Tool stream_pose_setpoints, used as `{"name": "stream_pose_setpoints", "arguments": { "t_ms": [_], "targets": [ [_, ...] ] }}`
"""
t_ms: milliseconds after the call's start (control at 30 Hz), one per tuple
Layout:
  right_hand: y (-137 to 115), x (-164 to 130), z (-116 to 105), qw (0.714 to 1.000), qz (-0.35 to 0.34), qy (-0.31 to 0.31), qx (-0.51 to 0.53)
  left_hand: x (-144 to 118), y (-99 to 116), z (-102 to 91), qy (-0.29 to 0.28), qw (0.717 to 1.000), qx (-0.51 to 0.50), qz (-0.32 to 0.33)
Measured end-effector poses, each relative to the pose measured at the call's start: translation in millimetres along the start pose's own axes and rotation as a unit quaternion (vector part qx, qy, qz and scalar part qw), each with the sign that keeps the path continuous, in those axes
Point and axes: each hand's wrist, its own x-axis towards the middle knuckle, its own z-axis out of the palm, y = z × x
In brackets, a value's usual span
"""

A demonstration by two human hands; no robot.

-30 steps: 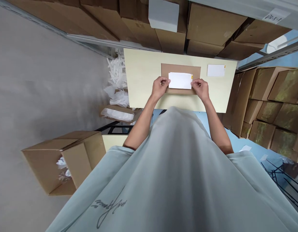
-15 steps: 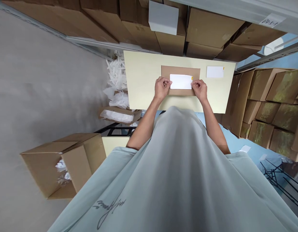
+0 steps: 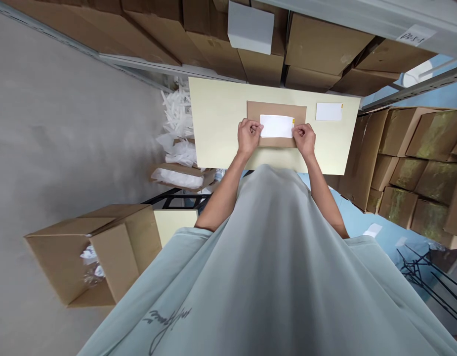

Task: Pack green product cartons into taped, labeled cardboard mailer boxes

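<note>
A white label (image 3: 276, 126) with a small yellow mark at its upper right corner is over a flat brown cardboard piece (image 3: 276, 108). My left hand (image 3: 249, 136) pinches the label's left edge between thumb and fingers. At the opposite edge, my right hand (image 3: 305, 137) pinches the lower right side in the same way. Whether the label lies against the cardboard or just above it, I cannot tell. The cardboard rests on a pale yellow tabletop (image 3: 219, 123). Another white label (image 3: 328, 111) with a yellow mark lies to the right on the table.
Cardboard boxes (image 3: 324, 42) line a metal shelf behind the table, with a white box (image 3: 251, 27) among them. Stacked cartons (image 3: 413, 170) stand at right. White packing material (image 3: 180, 111) sits left of the table. An open carton (image 3: 128, 257) holding plastic-wrapped items is at lower left.
Both hands keep their pinch on the label. My right hand has shifted very slightly left; the rest of the view has moved only a little with the head.
</note>
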Motion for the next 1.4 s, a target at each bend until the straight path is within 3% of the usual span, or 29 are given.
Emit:
{"name": "stream_pose_setpoints", "arguments": {
  "t_ms": [600,967,1267,1400],
  "targets": [
    [4,0,7,0.998,-0.019,-0.003,-0.058,-3,-2,2.7,0.001,1.000,0.008,0.010],
    [8,-1,25,0.986,-0.055,0.040,-0.149,-13,11,6.7,0.004,0.995,0.100,-0.005],
    [0,4,24,0.991,-0.023,0.045,-0.128,2,6,15.3,0.043,0.997,0.045,-0.037],
    [-15,6,19,0.991,-0.006,0.045,-0.125,9,18,8.8,0.051,0.997,0.050,-0.026]
  ]
}}
